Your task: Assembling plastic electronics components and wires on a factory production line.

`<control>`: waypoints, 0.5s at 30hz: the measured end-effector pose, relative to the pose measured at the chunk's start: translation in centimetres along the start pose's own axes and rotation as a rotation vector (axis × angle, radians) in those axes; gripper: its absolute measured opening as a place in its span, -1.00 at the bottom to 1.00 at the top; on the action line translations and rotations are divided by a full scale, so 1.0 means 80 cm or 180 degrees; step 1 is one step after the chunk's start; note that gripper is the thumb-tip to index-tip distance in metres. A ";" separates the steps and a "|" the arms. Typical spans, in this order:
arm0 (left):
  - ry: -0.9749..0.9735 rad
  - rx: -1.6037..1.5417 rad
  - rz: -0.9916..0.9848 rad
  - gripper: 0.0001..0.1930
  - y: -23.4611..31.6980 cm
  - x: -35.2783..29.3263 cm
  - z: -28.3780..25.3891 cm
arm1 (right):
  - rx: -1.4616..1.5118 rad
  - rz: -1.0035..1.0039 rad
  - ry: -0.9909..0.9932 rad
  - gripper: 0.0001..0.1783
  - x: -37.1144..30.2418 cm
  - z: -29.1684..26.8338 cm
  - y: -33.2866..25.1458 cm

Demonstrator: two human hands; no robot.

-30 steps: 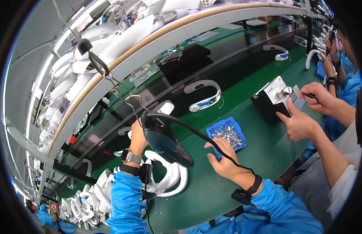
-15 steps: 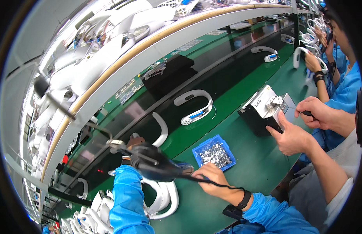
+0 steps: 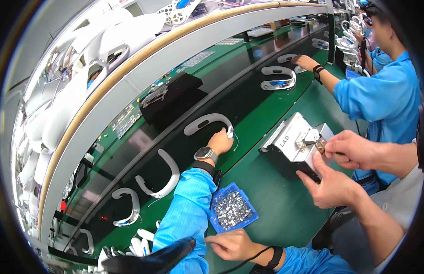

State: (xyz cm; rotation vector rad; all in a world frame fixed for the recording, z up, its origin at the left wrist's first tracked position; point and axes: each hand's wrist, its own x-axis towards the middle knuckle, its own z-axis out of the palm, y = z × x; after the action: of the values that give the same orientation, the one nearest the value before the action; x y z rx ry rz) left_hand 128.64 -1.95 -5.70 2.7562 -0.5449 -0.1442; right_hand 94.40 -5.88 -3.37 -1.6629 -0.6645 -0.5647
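Note:
My left hand [image 3: 219,141], wearing a watch, reaches out over the dark belt. Its fingers close round the near end of a white U-shaped neckband housing [image 3: 197,126], and a thin pale wire sticks out beside them. My right hand [image 3: 235,245] is low in the picture, just below a blue bin [image 3: 245,197] of small metal parts. Its index finger is stretched out and its other fingers are loosely bent, with nothing visible in them. A black cord passes beside my right wrist. Part of a blurred black tool [image 3: 152,258] hides my left forearm's lower sleeve.
More white curved housings [image 3: 168,178] lie along the belt and pile up lower left. At right, a co-worker's hands [image 3: 333,182] work at a white-and-black box fixture [image 3: 289,141]. Farther on, another person in blue reaches to the belt. A loaded shelf [image 3: 129,68] runs overhead.
My left hand has moved forward and right, from behind the black tool to the housing. The black tool has dropped toward the lower edge. My right hand has shifted down, away from the tool.

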 end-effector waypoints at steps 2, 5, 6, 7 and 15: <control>-0.0021 0.0001 -0.0158 -0.31 0.023 0.010 0.012 | -0.0141 0.0082 -0.0062 -0.71 0.002 -0.011 0.002; -0.0255 0.0306 -0.0451 -0.26 0.056 -0.016 -0.008 | -0.0284 -0.0123 0.0016 -0.70 -0.001 -0.010 0.005; -0.0271 0.0439 -0.0322 -0.30 0.065 -0.021 -0.012 | -0.0315 -0.0145 0.0007 -0.70 -0.001 -0.011 0.006; -0.0284 0.0571 -0.0189 -0.33 0.070 -0.021 -0.013 | -0.0349 -0.0171 -0.0002 -0.71 -0.002 -0.012 0.007; 0.0521 0.0590 -0.0072 -0.64 -0.007 -0.044 -0.057 | -0.0154 -0.0349 0.0081 -0.71 -0.003 0.005 0.007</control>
State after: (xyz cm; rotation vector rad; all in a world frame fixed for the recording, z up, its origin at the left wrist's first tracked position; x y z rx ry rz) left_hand 126.36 1.27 -1.50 2.9190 -0.5062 0.1324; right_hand 94.59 -5.60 -4.00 -1.6688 -0.7316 -0.6842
